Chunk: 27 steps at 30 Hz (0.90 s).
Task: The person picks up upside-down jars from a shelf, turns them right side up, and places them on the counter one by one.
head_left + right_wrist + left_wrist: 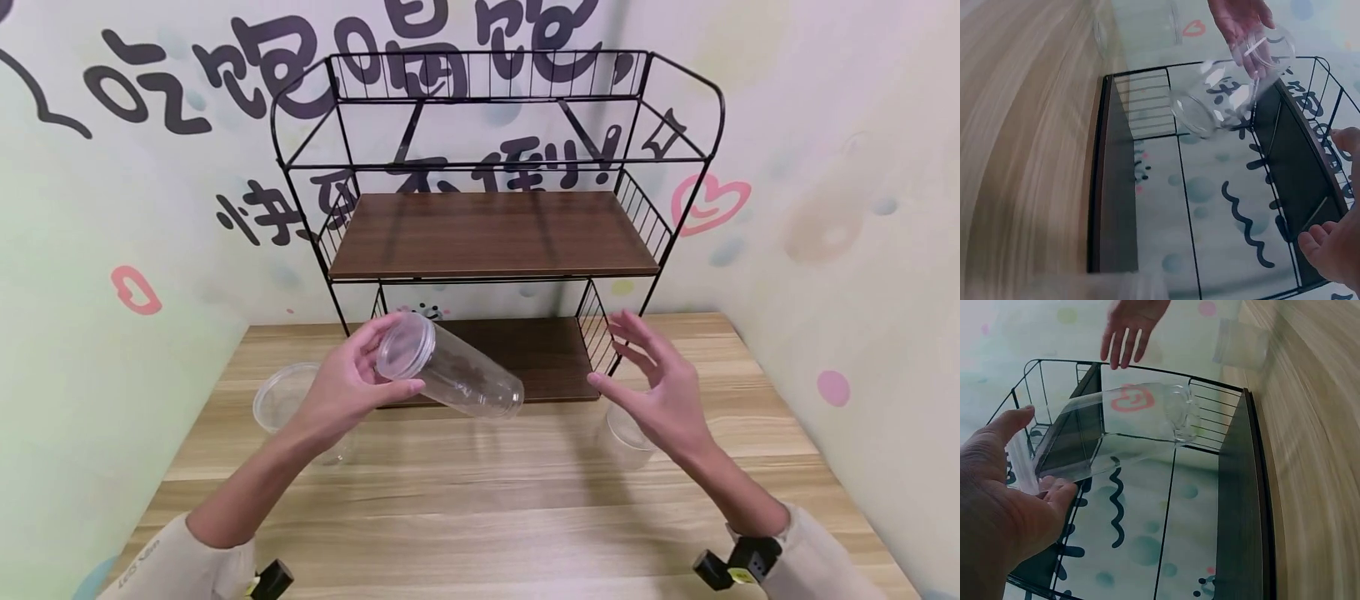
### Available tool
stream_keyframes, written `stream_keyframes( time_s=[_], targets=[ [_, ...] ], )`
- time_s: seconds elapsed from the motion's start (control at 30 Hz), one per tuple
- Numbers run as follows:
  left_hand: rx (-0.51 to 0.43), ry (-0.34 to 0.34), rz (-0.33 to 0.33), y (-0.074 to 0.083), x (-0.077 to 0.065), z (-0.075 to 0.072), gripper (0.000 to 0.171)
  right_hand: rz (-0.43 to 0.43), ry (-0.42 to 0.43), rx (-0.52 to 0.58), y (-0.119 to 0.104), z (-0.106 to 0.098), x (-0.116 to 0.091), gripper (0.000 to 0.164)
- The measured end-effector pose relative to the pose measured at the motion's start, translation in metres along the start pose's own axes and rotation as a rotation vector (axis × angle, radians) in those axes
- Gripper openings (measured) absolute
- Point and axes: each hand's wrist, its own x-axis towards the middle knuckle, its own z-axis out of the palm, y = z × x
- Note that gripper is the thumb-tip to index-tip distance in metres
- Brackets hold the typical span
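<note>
My left hand (348, 375) grips a clear plastic jar (472, 375) round its lidded end. The jar is tilted, its lid (406, 346) up at the left and its base down to the right, in front of the rack's lower shelf. In the left wrist view the see-through jar (1116, 431) reaches out from between thumb and fingers. Off to the right, my right hand (660, 392) is held in the air with thumb and fingers spread, holding nothing. Below it, partly hidden, a second clear jar (628, 433) stands on the table.
A black wire rack with an upper brown shelf (495, 233) and a lower brown shelf (551, 358) stands at the back of the wooden table (480, 517). Another clear lidded jar (281, 396) stands at the left, partly behind my left arm. Painted walls border the table.
</note>
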Motion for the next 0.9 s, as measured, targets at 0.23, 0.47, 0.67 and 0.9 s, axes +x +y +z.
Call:
stream_keyframes(
  time_s=[0.23, 0.47, 0.67, 0.9],
  targets=[
    [0.162, -0.045, -0.026, -0.002, 0.005, 0.002, 0.086, -0.076, 0.129, -0.141, -0.008, -0.022, 0.012, 0.088],
    [0.208, -0.080, -0.016, -0.008, 0.009, 0.010, 0.088, -0.067, 0.179, -0.209, -0.011, -0.038, 0.034, 0.089],
    [0.315, -0.091, 0.021, -0.010, 0.012, 0.016, 0.089, -0.008, 0.160, -0.238, -0.012, -0.049, 0.051, 0.090],
    [0.371, -0.112, 0.054, -0.014, 0.014, 0.023, 0.090, 0.088, 0.116, -0.248, -0.010, -0.055, 0.073, 0.093]
  ],
)
